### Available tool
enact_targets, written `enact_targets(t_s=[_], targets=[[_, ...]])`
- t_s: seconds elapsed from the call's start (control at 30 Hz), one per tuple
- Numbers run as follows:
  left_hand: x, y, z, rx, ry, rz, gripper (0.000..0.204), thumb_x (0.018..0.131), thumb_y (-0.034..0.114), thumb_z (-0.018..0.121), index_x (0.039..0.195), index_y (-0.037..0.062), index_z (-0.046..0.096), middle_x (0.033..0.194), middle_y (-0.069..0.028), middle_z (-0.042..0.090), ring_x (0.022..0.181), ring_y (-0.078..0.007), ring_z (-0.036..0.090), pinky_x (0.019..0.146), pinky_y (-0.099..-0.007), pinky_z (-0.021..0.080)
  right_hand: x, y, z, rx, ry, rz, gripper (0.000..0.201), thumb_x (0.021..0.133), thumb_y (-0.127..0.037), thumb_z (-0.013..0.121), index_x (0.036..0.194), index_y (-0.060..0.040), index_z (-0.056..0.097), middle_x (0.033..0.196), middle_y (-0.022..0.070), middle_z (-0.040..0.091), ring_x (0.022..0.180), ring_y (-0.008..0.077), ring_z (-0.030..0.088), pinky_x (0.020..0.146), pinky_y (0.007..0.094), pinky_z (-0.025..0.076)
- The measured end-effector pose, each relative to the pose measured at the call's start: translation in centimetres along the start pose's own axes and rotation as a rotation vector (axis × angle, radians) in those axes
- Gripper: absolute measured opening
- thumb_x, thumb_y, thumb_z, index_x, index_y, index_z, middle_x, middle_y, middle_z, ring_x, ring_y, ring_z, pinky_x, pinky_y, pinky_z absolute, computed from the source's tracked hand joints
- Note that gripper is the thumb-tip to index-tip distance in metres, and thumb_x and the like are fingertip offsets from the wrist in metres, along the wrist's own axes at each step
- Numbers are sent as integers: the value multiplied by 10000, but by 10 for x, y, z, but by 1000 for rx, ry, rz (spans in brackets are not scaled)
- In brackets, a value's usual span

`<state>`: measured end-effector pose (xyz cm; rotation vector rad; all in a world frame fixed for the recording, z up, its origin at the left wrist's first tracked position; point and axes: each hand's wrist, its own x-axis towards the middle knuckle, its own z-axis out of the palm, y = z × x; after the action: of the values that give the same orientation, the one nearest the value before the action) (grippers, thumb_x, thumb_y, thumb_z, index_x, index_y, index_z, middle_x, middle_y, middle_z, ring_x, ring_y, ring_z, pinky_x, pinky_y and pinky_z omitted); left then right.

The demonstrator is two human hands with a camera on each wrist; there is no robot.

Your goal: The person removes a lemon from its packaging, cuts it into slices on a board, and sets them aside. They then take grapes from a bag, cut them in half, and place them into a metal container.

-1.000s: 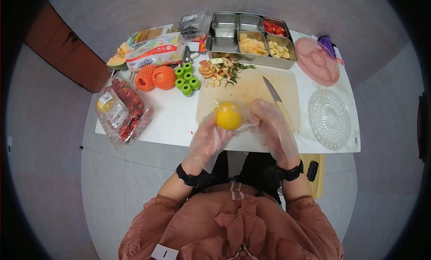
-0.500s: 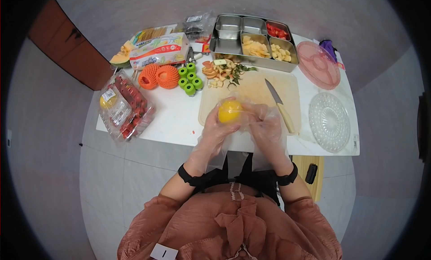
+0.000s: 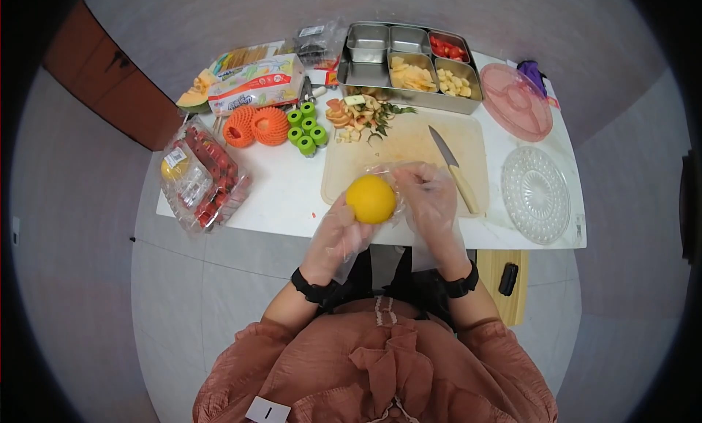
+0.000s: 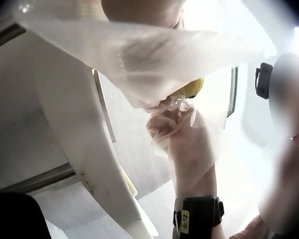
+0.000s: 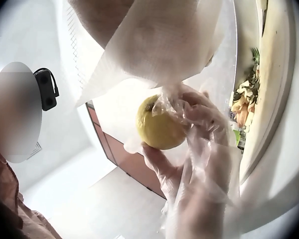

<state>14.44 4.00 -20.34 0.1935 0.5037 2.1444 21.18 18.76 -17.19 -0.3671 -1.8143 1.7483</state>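
In the head view my left hand (image 3: 340, 233), in a clear plastic glove, grips a round yellow fruit (image 3: 371, 200) over the front of the cutting board (image 3: 409, 141). Just right of it, my gloved right hand (image 3: 431, 207) pinches thin clear plastic wrap (image 4: 179, 103) with curled fingers, as the left wrist view shows. Seen from the right wrist, the fruit (image 5: 159, 130) has a dark dimple, and crumpled film lies against its side. A knife (image 3: 462, 190) with a pale handle rests on the board, with fruit peelings (image 3: 355, 114) at its back left.
A steel tray (image 3: 365, 76) with bins of cut fruit stands behind the board. To the right are a pink divided plate (image 3: 515, 101) and a clear glass plate (image 3: 535, 195). Packed strawberries (image 3: 212, 182), orange foam nets (image 3: 270, 127) and green-capped containers (image 3: 307, 130) stand left.
The left hand has turned the fruit and raised it toward the head camera. The wrap has come off its top, and the right hand has drawn the film to the right.
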Motion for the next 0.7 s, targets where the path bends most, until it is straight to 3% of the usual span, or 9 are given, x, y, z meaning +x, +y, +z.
enact_targets(t_s=[0.1, 0.23, 0.3, 0.43, 0.5, 0.53, 0.6, 0.7], targets=[[2, 1, -15, -151, -97, -96, 721, 933, 209, 629, 1534, -18, 301, 1496, -205, 448, 1352, -346, 492, 1124, -447, 434, 6, -8, 1, -28, 35, 16, 125, 932, -83, 663, 932, 26, 723, 799, 24, 707, 722, 71, 610, 661, 230, 484], [6, -3, -28, -248, -81, -104, 673, 988, 302, 580, 1528, -2, 316, 1496, -217, 445, 1330, -368, 502, 1117, -486, 434, 7, -7, -1, -118, 31, 56, 125, 908, -88, 667, 898, 19, 732, 809, 44, 723, 721, 82, 626, 667, 240, 497], [9, -7, -38, -507, -235, -130, 627, 1038, 379, 510, 1514, 9, 336, 1476, -217, 466, 1305, -360, 515, 1087, -490, 454, 7, -6, -1, -126, 51, 54, 122, 902, -87, 670, 894, 17, 734, 814, 48, 726, 720, 85, 630, 671, 242, 501], [7, -1, -41, -418, -100, -144, 601, 1064, 414, 462, 1506, 21, 353, 1437, -215, 501, 1261, -357, 541, 1042, -471, 480, 12, -5, -6, -77, 64, 6, 130, 909, -89, 660, 908, 19, 732, 810, 47, 720, 732, 83, 629, 683, 245, 504], [14, 6, -47, -407, -286, -262, 546, 1073, 398, 452, 1462, 17, 407, 1369, -211, 549, 1221, -354, 565, 1021, -459, 489, 14, -6, -9, -50, 73, 8, 131, 911, -89, 658, 908, 19, 731, 808, 44, 718, 737, 82, 629, 687, 245, 504], [14, 8, -46, -407, -287, -261, 546, 1073, 398, 452, 1462, 17, 407, 1369, -211, 549, 1221, -354, 565, 1021, -459, 489, 15, -7, -11, -66, 101, 5, 134, 915, -95, 659, 914, 19, 729, 808, 39, 715, 740, 80, 624, 683, 242, 500], [14, 10, -43, -331, 44, -192, 519, 1074, 408, 450, 1415, 18, 456, 1313, -172, 586, 1186, -348, 588, 1002, -445, 497, 20, -6, -17, -84, 123, 0, 137, 919, -101, 661, 919, 19, 727, 809, 34, 712, 742, 77, 619, 680, 240, 495], [12, 21, -51, -197, 135, -111, 501, 1078, 409, 439, 1387, 18, 480, 1307, -139, 600, 1181, -328, 592, 1000, -451, 495, 27, -7, -31, -69, 140, -29, 141, 923, -120, 673, 934, 11, 725, 802, 13, 693, 735, 69, 595, 685, 221, 475]])
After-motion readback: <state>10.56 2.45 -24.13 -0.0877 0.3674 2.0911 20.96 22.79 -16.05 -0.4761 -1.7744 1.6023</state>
